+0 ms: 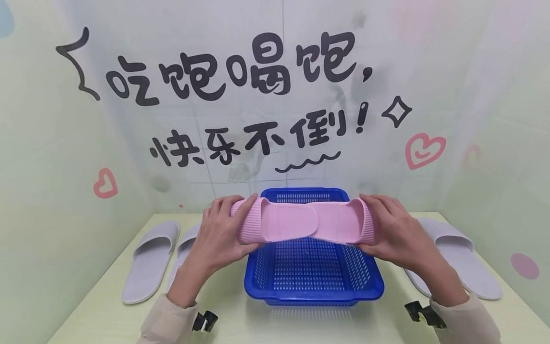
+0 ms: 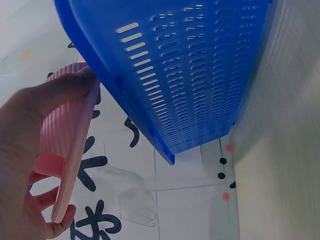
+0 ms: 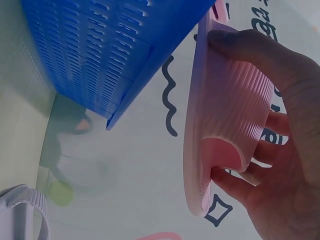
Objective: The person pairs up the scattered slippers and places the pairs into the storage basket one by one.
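Two pink slippers are held level above a blue plastic basket [image 1: 313,295], their heel ends overlapping in the middle. My left hand [image 1: 219,229] grips the left pink slipper [image 1: 288,222] around its ribbed strap, thumb on the near side. At the other end, my right hand [image 1: 397,234] holds the right pink slipper [image 1: 337,222] by its strap in the same way. Both wrist views show the slippers beside the basket's rim, with fingers wrapped past the toe end. The heel of the left slipper lies over that of the right one in the head view.
Grey slippers lie on the pale table [image 1: 227,315]: one [image 1: 148,267] at far left with another [image 1: 184,255] partly behind my left arm, and a pair [image 1: 466,253] at right, partly behind my right arm. A printed curtain [image 1: 275,177] stands behind the basket.
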The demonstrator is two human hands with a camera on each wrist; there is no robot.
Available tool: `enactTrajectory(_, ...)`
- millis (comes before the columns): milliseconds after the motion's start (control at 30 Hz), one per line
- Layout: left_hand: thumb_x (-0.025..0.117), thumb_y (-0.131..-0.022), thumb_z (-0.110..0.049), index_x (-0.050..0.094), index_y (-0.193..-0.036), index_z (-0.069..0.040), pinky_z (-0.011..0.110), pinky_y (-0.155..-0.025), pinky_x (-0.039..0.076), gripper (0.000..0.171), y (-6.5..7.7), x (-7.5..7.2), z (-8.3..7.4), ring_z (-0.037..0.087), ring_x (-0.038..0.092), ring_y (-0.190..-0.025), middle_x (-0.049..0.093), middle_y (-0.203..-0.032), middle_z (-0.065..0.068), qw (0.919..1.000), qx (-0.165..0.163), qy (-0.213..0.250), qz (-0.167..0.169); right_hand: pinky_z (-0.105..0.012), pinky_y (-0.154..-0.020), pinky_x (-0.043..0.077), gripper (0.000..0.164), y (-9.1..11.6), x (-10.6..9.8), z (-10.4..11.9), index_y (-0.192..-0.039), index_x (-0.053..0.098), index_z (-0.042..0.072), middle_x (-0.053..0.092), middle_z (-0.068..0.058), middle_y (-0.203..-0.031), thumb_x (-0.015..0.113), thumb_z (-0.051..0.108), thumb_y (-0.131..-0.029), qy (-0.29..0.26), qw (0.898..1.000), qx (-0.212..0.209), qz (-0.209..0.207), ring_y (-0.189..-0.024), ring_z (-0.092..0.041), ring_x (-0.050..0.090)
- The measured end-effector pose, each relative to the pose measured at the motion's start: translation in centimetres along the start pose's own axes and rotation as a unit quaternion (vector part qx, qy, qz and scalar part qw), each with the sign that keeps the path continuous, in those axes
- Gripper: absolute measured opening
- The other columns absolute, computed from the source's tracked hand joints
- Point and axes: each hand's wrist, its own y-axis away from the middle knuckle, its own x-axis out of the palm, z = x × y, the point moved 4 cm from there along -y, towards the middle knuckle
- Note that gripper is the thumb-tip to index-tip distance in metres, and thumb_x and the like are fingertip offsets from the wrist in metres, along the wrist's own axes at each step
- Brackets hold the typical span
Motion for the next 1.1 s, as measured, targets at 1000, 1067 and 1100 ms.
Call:
enactTrajectory(1000, 0.095, -0.062, -0.058, 0.045, -0.155, -0.032, 0.054, -0.093, 0.046, 0.109, -0.07, 0.13, -0.81, 0.036, 0.047, -0.126, 0.055, -0.139, 0.012, 0.9998, 0.008, 0.007, 0.015, -0.057, -0.08, 0.062, 0.104, 0.0, 0.68, 0.3, -0.145, 0.053, 0.011, 0.059, -0.015, -0.136, 0.101, 0.034, -0.056, 0.011, 1.0, -0.004, 0.011, -0.125, -0.035, 0.054)
enactTrajectory(1067, 0.095, -0.062, -0.058, 0.045, -0.155, -0.032, 0.054, -0.092, 0.047, 0.109, -0.07, 0.09, -0.89, 0.036, 0.047, -0.125, 0.055, -0.139, 0.013, 0.9998, 0.009, 0.006, 0.014, -0.057, -0.08, 0.062, 0.104, -0.01, 0.7, 0.34, -0.145, 0.053, 0.01, 0.059, -0.015, -0.136, 0.101, 0.035, -0.056, 0.012, 1.0, -0.005, 0.011, -0.124, -0.035, 0.054)
enactTrajectory(1100, 0.094, -0.062, -0.058, 0.045, -0.155, -0.032, 0.054, -0.092, 0.047, 0.109, -0.08, 0.07, -0.93, 0.036, 0.047, -0.125, 0.055, -0.138, 0.013, 0.9998, 0.01, 0.005, 0.014, -0.057, -0.081, 0.062, 0.104, -0.02, 0.72, 0.34, -0.145, 0.053, 0.01, 0.059, -0.015, -0.136, 0.1, 0.036, -0.057, 0.013, 1.0, -0.005, 0.012, -0.124, -0.035, 0.054)
